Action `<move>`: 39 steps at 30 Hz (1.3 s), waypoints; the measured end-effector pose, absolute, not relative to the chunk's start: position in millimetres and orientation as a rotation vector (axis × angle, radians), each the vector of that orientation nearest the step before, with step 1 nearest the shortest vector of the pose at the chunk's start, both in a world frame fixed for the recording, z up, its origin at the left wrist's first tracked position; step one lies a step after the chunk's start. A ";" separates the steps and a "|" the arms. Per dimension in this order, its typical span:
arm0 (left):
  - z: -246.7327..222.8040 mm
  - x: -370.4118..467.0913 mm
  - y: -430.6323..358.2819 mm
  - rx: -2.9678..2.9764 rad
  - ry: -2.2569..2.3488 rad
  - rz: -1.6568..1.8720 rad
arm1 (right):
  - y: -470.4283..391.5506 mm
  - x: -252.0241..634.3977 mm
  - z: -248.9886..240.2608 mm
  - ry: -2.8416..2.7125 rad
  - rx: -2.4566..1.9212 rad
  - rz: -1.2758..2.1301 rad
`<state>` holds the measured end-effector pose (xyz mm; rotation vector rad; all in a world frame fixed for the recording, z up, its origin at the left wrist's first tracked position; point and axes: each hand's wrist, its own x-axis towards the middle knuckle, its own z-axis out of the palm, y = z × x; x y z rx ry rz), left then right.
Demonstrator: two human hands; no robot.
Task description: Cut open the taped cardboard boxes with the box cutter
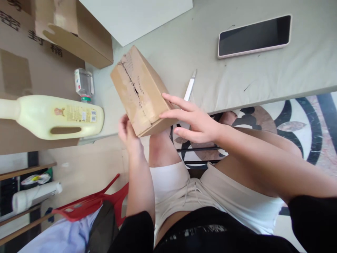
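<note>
A small brown cardboard box [131, 95] sits tilted at the near edge of the covered table. A dark, ragged split runs along the taped seam on its top. My left hand [128, 133] grips the box at its near left corner, with some fingers hidden behind it. My right hand [196, 121] has its fingers spread, and two fingertips rest against the box's right edge. Just beyond that hand, a utility knife [190, 84] with a pale handle lies on the cloth.
A phone [254, 37] lies at the back right. On the left are a pale yellow jug [60, 117], a clear bottle [84, 84], another carton [89, 38] and a large cardboard box [15, 72]. A white panel [147, 17] stands behind. A red chair [86, 202] is at lower left.
</note>
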<state>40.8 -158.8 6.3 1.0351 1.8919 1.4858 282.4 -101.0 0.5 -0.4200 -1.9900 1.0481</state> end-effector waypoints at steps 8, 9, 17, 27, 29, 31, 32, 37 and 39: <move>25.9 45.2 -158.2 2.181 1.675 1.319 | -94.4 278.7 2.5 -1.984 -1.352 0.934; 24.3 46.9 -157.9 2.206 1.703 1.278 | -92.4 278.4 2.5 -2.092 -1.460 0.888; 16.4 50.9 -154.6 2.284 1.635 1.363 | -77.5 287.1 -1.4 -2.221 -1.696 0.791; 21.5 102.3 -148.4 2.343 1.635 1.251 | -84.9 313.2 23.4 -1.439 -0.837 0.835; 20.0 115.2 -144.3 2.394 1.590 1.256 | -88.1 314.7 25.3 -1.418 -0.686 0.644; 17.9 125.1 -139.5 2.426 1.560 1.287 | -93.5 315.8 28.7 -1.449 -0.652 0.427; 16.9 128.6 -137.2 2.440 1.547 1.310 | -97.2 316.1 31.4 -1.492 -0.660 0.348; 15.0 136.4 -130.9 2.478 1.505 1.411 | -115.0 316.4 47.0 -1.643 -0.443 0.202; 15.0 137.3 -131.4 2.460 1.549 1.392 | -116.5 317.6 49.3 -1.714 -0.414 0.168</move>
